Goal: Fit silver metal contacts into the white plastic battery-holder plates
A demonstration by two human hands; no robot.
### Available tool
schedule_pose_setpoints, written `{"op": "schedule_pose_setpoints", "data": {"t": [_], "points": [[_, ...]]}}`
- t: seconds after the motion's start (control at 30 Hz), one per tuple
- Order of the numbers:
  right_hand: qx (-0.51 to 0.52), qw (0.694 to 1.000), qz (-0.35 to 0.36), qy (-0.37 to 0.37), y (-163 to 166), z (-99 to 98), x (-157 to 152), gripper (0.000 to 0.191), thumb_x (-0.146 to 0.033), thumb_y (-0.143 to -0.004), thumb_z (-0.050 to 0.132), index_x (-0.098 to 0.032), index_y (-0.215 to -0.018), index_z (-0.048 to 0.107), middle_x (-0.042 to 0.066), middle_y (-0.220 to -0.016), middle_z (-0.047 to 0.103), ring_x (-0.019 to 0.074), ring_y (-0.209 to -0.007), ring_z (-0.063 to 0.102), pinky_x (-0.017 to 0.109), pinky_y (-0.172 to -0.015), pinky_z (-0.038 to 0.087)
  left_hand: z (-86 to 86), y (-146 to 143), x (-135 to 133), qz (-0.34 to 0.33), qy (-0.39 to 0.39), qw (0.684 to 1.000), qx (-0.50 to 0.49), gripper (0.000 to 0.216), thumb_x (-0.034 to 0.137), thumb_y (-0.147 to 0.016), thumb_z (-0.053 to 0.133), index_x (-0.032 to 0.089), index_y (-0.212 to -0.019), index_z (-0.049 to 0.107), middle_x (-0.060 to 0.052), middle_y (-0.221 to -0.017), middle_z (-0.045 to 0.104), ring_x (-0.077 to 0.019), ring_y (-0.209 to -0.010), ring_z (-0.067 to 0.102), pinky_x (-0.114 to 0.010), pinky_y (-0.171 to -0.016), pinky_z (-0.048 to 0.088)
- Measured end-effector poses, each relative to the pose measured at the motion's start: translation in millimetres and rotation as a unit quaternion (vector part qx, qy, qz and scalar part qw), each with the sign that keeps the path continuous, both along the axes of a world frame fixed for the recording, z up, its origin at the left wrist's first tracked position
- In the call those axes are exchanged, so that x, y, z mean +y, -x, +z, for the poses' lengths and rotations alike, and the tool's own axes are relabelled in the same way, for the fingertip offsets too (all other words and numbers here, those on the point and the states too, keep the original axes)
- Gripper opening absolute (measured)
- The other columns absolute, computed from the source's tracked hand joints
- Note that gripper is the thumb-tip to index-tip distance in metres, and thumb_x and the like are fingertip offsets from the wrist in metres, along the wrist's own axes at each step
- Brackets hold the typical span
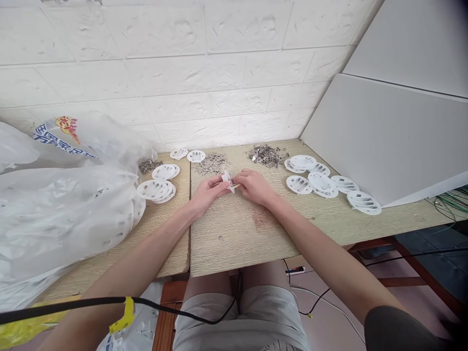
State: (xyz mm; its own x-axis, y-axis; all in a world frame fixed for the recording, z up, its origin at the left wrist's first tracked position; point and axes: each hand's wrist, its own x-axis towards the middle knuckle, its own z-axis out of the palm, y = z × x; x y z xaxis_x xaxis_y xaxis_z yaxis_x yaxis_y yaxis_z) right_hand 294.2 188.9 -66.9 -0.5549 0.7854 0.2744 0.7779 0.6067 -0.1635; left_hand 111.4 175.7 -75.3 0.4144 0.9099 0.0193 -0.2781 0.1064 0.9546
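Observation:
My left hand [207, 193] pinches a white round plastic disc [225, 178], held nearly edge-on above the middle of the table. Close to the disc's right face, my right hand [255, 185] is closed around a thin pale stick [236, 186]; its tip meets or nearly meets the disc. The curled fingers hide most of the stick and any small part there. Just behind the hands lies a spread of small metal pieces [212, 164]. A darker heap of metal pieces [267, 155] sits farther back to the right.
Slotted white discs [321, 183] lie overlapping on the right, and more discs [157, 190] on the left beside large plastic bags [66, 209]. Another metal heap [149, 165] is near the bags. A grey panel [395, 141] leans at right. A black cable [175, 310] crosses in front.

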Motion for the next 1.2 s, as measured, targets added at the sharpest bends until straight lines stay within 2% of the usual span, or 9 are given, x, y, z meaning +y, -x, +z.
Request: {"op": "schedule_pose_setpoints", "data": {"t": [0.17,0.3,0.67,1.2], "points": [[0.022,0.999,-0.029,0.008,-4.4,2.8,-0.5,0.028,-0.010,-0.089,0.045,-0.015,-0.100,0.071,0.010,-0.095,0.069,0.0217,-0.091,0.058,0.028,-0.072,0.036,6.7,1.0,0.4,-0.015,-0.004,1.000,-0.004,0.025,0.029,-0.075,0.073,0.014,-0.095,0.074,-0.010,-0.110,0.071,-0.0246,-0.110,0.062,-0.044,-0.106,0.041],[0.016,0.999,-0.024,0.018,-7.4,3.8,0.2,0.030,-0.010,-0.090,0.044,-0.016,-0.104,0.070,0.009,-0.096,0.070,0.0223,-0.092,0.058,0.029,-0.073,0.037,8.3,1.3,1.4,-0.023,-0.008,1.000,-0.011,0.023,0.029,-0.074,0.072,0.014,-0.092,0.074,-0.010,-0.106,0.071,-0.0247,-0.109,0.062,-0.044,-0.105,0.041],[0.022,0.999,-0.028,0.010,-5.9,3.3,-1.5,0.030,-0.009,-0.089,0.044,-0.015,-0.100,0.071,0.010,-0.093,0.070,0.0224,-0.090,0.058,0.029,-0.071,0.036,5.3,1.5,2.6,-0.024,-0.008,1.000,-0.013,0.022,0.030,-0.076,0.071,0.014,-0.092,0.073,-0.009,-0.107,0.071,-0.0230,-0.106,0.062,-0.042,-0.103,0.042],[0.032,0.998,0.038,-0.026,-5.1,-1.7,2.5,0.030,0.001,-0.080,0.043,-0.013,-0.086,0.069,0.009,-0.080,0.068,0.0209,-0.079,0.051,0.029,-0.069,0.033,3.4,4.2,3.0,-0.038,-0.020,0.999,0.004,0.026,0.032,-0.076,0.071,0.015,-0.095,0.074,-0.009,-0.105,0.071,-0.0237,-0.104,0.063,-0.044,-0.101,0.043]]}}
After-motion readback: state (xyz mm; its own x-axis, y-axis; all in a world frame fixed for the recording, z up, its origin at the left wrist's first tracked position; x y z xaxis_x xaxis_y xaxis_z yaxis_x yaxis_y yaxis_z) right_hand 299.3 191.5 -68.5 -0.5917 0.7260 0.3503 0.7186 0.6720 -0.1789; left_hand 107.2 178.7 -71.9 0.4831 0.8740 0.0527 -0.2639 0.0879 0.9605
